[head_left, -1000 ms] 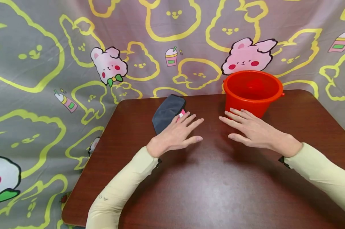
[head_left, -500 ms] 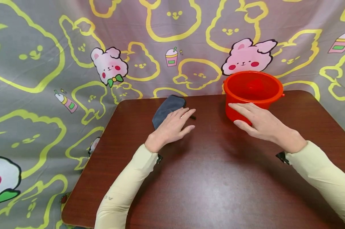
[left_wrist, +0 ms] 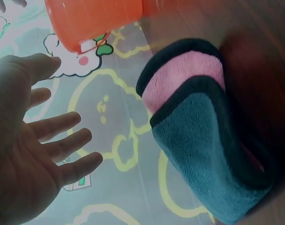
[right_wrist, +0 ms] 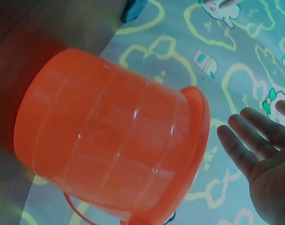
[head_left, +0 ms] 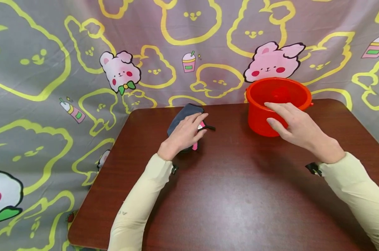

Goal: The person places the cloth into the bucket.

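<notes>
A folded towel point(left_wrist: 194, 136), grey-blue outside and pink inside with dark edging, lies at the back left of the table. My left hand point(head_left: 182, 135) is above it, fingers spread, and hides part of it in the head view. In the left wrist view that left hand point(left_wrist: 39, 136) is apart from the towel, holding nothing. At the back right stands a red plastic bucket point(head_left: 261, 120), upright. My right hand point(head_left: 299, 127) hovers in front of the bucket, its fingers overlapping the rim in the head view. The right wrist view has those fingers beside the rim with nothing in them.
Both things stand on a dark brown wooden table point(head_left: 233, 202) with rounded corners. A grey curtain point(head_left: 164, 28) with yellow cartoon outlines hangs right behind the table and along its left side. The bucket's thin handle point(right_wrist: 77, 208) hangs down on one side.
My left hand has moved back and slightly left, further over the towel. My right hand has shifted right and up toward the bucket's rim. Towel and bucket have stayed in place.
</notes>
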The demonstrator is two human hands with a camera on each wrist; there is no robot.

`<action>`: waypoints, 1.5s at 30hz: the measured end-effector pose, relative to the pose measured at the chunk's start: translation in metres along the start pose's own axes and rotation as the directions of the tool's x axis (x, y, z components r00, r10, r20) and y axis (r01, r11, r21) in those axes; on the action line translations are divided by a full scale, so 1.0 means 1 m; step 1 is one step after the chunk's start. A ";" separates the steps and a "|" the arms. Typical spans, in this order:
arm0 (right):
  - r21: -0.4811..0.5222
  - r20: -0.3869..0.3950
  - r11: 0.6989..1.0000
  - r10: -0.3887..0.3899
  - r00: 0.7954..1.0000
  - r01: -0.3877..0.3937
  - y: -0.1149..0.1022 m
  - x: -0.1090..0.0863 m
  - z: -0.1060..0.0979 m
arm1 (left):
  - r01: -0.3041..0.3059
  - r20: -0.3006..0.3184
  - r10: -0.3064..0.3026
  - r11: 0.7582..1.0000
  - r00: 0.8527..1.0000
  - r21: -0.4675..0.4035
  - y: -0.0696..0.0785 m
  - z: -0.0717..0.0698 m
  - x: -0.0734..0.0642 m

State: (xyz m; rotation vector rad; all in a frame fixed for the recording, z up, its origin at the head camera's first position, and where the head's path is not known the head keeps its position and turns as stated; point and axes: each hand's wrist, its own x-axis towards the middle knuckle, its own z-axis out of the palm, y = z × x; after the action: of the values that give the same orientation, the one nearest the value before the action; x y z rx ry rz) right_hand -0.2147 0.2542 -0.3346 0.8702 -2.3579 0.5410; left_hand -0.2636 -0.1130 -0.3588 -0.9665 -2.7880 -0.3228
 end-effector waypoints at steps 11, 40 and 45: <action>-0.005 -0.112 0.996 0.083 0.990 -0.084 0.017 -0.001 -0.010 | 0.089 -0.008 -0.089 0.996 0.996 -0.024 -0.018 0.000 0.004; 0.198 -0.178 0.782 0.622 0.763 -0.591 0.090 -0.026 -0.020 | 0.382 0.425 -0.360 0.923 0.830 0.037 -0.044 0.014 0.020; 0.173 -0.057 0.709 0.700 0.712 -0.683 0.097 -0.027 -0.020 | 0.365 0.411 -0.354 0.929 0.840 0.053 -0.047 0.023 0.017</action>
State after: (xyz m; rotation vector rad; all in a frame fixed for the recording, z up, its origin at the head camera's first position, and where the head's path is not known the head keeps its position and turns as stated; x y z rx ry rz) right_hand -0.2566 0.3460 -0.3536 -0.0625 -2.5055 1.0338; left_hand -0.3084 -0.1328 -0.3839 -0.5526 -3.3701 -0.2226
